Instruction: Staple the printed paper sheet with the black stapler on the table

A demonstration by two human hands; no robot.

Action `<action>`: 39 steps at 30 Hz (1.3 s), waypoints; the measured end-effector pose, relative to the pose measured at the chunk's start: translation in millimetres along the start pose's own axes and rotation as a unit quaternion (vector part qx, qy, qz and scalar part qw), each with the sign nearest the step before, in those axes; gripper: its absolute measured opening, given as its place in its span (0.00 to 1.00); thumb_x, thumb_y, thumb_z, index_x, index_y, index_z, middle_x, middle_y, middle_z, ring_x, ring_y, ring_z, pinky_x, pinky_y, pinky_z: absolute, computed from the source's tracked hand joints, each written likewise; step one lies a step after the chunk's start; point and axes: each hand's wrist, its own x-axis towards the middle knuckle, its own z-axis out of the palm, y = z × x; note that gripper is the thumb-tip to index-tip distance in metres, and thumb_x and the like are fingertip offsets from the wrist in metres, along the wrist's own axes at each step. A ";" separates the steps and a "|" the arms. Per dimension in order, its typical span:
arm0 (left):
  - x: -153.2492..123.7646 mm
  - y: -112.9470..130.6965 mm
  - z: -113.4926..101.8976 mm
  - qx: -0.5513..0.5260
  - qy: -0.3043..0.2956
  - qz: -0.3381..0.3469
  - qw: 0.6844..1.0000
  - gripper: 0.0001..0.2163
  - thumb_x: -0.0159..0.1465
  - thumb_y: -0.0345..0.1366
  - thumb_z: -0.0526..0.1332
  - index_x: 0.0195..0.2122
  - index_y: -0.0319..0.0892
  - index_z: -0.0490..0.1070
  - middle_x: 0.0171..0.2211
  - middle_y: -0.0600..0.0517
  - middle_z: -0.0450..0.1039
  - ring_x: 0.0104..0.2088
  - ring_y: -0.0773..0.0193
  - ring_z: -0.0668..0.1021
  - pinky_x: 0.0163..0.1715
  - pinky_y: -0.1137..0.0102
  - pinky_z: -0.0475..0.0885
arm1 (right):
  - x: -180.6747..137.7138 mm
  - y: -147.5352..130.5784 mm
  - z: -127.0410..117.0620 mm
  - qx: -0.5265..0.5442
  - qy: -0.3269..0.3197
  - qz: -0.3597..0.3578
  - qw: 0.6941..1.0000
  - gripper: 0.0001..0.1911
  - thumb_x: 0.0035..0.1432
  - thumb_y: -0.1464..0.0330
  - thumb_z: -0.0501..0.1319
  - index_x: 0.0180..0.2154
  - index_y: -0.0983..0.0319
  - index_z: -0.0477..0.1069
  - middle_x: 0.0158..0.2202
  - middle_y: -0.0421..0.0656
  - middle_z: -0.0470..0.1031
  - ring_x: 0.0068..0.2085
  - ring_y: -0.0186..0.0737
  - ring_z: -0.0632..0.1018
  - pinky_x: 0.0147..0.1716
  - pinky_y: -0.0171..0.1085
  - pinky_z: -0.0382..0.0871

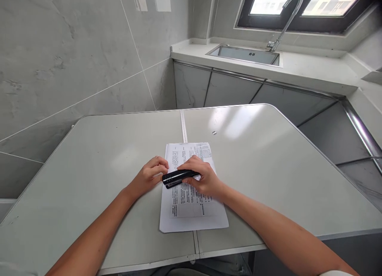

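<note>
A black stapler (178, 176) is gripped in my right hand (204, 175), its front end pointing left over the printed paper sheets (193, 210). The sheets lie on the white folding table (253, 168), across its middle seam. At the left edge of the paper is my left hand (153, 173), fingers bent and its tips by the paper and the stapler's front end. Whether those fingers pinch the paper's edge is hard to make out. My right fingers hide the stapler's rear part.
Small silvery bits, perhaps staples (214, 133), lie beyond the paper on the table. Past the table's far edge runs a counter (310, 67) with a sink (244, 55) and a tall faucet (288, 21). A grey tiled wall (74, 49) rises on the left.
</note>
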 end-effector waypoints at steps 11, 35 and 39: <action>8.0 3.7 17.2 0.127 0.044 -0.023 0.991 0.09 0.73 0.35 0.61 0.54 0.48 0.73 0.56 0.45 0.74 0.55 0.55 0.76 0.55 0.58 0.74 | 6.0 27.8 -46.2 -0.042 0.214 0.170 0.961 0.15 0.59 0.64 0.70 0.48 0.57 0.78 0.43 0.44 0.82 0.43 0.46 0.80 0.45 0.45 0.75; -5.6 -7.8 7.0 0.188 -0.116 -0.072 0.973 0.25 0.68 0.34 0.60 0.67 0.51 0.67 0.68 0.45 0.65 0.67 0.44 0.67 0.68 0.42 0.58 | -6.9 61.3 -117.3 -0.111 -0.020 0.156 0.981 0.13 0.60 0.61 0.69 0.47 0.56 0.76 0.41 0.42 0.80 0.38 0.42 0.77 0.39 0.43 0.72; -6.2 -7.4 2.9 0.198 -0.128 -0.079 0.969 0.25 0.66 0.33 0.61 0.65 0.52 0.70 0.66 0.46 0.67 0.67 0.44 0.68 0.68 0.41 0.57 | -4.7 54.3 -121.2 -0.165 -0.029 0.133 0.977 0.12 0.62 0.63 0.68 0.47 0.56 0.76 0.41 0.41 0.80 0.35 0.40 0.74 0.35 0.41 0.68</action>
